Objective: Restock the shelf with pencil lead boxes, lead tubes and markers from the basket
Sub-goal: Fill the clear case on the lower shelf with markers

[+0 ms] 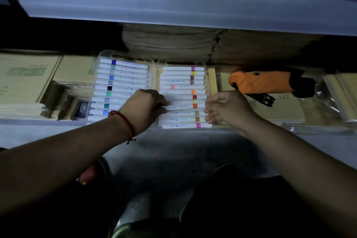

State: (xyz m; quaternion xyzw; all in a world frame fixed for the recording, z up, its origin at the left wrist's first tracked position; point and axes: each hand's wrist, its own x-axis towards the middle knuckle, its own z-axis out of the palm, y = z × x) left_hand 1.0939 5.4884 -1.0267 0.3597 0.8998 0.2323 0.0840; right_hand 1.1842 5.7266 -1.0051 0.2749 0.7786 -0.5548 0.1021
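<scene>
Right now my left hand (144, 109) pinches the left end of an orange-banded marker (183, 106) lying in the right half of the clear marker case (126, 54), open at the shelf (25, 131) front edge. My right hand (226, 109), loosely curled and holding nothing, is at the case's right rim, near an orange pouch (260, 82).

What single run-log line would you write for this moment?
left hand: pinches orange-banded marker in right case | right hand: relaxed, empty, at case edge

dim, bluish light, deep shadow under the upper shelf (173, 6), wide-angle bending and softness at edges
</scene>
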